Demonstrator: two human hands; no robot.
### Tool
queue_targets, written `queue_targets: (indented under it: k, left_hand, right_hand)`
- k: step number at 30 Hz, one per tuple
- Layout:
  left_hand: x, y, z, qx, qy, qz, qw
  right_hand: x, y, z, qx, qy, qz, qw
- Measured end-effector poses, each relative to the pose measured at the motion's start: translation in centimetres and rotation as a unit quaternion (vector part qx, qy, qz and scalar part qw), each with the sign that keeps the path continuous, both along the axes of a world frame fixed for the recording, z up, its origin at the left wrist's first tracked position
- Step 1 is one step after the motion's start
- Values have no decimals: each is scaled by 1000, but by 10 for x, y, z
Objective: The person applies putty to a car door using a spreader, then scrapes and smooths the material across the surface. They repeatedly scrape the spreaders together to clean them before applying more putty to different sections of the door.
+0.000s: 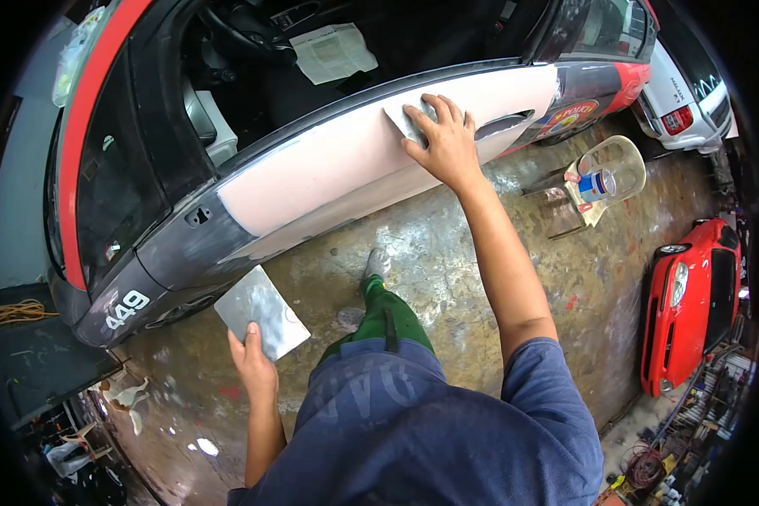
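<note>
My right hand point(443, 139) presses a grey spreader point(406, 122) flat against the car door point(312, 173), which is coated in pale pinkish filler. The fingers are spread over the spreader, just left of the door handle recess point(504, 126). My left hand point(253, 358) is held low, near my waist, gripping a flat grey mixing board point(260, 310) by its lower edge. The board is tilted and smeared with filler. The door belongs to a grey and red car with the number 449 point(126, 309) on its front corner.
A plastic chair point(607, 173) with a can point(599, 185) on it stands on the stained concrete floor near the car's rear. A red car point(691, 304) is parked at the right, a white car point(691, 93) at top right. My leg and shoe point(378, 266) are below the door.
</note>
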State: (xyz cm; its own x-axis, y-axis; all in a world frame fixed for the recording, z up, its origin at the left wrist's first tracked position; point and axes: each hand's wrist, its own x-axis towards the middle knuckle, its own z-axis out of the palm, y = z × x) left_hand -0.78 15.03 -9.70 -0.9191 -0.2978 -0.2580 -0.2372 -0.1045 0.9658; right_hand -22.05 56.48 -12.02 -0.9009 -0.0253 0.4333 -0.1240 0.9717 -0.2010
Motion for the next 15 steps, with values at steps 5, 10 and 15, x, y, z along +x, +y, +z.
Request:
queue_targets:
  k: [5,10,15]
  left_hand:
    - [-4,3,2,-5,-2,-4,1000]
    - [-6,6,3,-24,-8,-12,1000]
    - [-4,3,1,-25,-15,-10,1000]
  right_hand:
    - [-6,2,0,-3,-6,6,1000]
    - [15,-1,-19,4,-25,4,1000]
    - [58,-10,-80,-30,-31,1,999]
